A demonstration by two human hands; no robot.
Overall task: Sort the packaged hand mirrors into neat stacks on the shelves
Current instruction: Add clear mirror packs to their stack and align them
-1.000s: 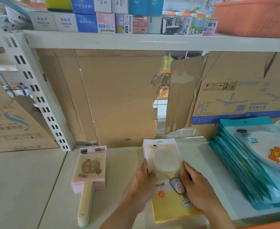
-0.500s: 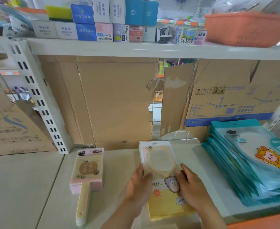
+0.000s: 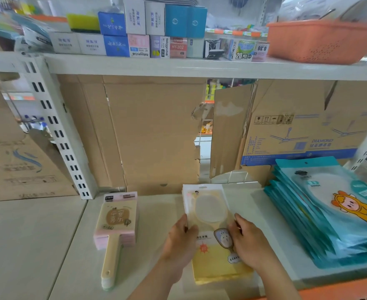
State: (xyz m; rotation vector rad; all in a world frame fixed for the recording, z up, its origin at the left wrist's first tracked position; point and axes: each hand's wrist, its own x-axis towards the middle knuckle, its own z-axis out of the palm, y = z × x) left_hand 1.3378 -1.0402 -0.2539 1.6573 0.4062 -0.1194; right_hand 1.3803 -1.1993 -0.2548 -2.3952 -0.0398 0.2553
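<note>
A stack of yellow packaged hand mirrors (image 3: pixel 208 213) lies flat on the pale shelf (image 3: pixel 156 213), near its front edge. My left hand (image 3: pixel 179 241) grips the stack's left edge and my right hand (image 3: pixel 246 243) grips its right edge, fingers curled over the top pack. To the left lies a small stack of square pink and cream mirrors (image 3: pixel 116 221) with a long cream handle pointing toward me. A tall stack of teal packaged mirrors (image 3: pixel 330 213) with a cartoon figure fills the shelf's right side.
Flattened cardboard boxes (image 3: pixel 152 131) line the back of the shelf, with a gap in the middle. A slotted white upright (image 3: pixel 57 131) stands at the left. The upper shelf carries small boxes (image 3: pixel 139 33) and an orange basket (image 3: pixel 321 40).
The view has tilted upward slightly. Both hands stay on the yellow stack's edges and have barely shifted along it.
</note>
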